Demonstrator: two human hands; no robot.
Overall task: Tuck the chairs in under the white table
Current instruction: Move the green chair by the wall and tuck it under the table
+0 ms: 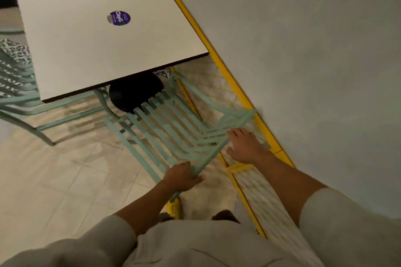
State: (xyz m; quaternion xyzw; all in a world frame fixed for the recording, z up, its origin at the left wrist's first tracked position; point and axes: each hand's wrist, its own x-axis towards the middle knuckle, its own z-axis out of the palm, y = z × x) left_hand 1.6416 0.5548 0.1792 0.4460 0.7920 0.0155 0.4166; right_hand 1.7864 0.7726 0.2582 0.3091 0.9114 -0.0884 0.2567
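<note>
while the left hand (pixel 182 176) curls its fingers tight around the top rail of a mint slatted chair (pixel 171 128), the right hand (pixel 245 147) rests open on the rail, seat front just under the white table (pixel 104 34).

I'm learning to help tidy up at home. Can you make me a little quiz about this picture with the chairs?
1. True or false: the left hand has a grip on the back rail of the mint green chair.
2. What is stuck on top of the white table? A) a purple round sticker B) a red cup C) a book
3. Fill in: the right hand rests open on the chair's ____ rail.

Key:
1. True. Its fingers curl around the rail.
2. A, the purple sticker.
3. Back. The chair's seat sits mostly outside the table's edge, so it is not fully tucked in yet.
</note>
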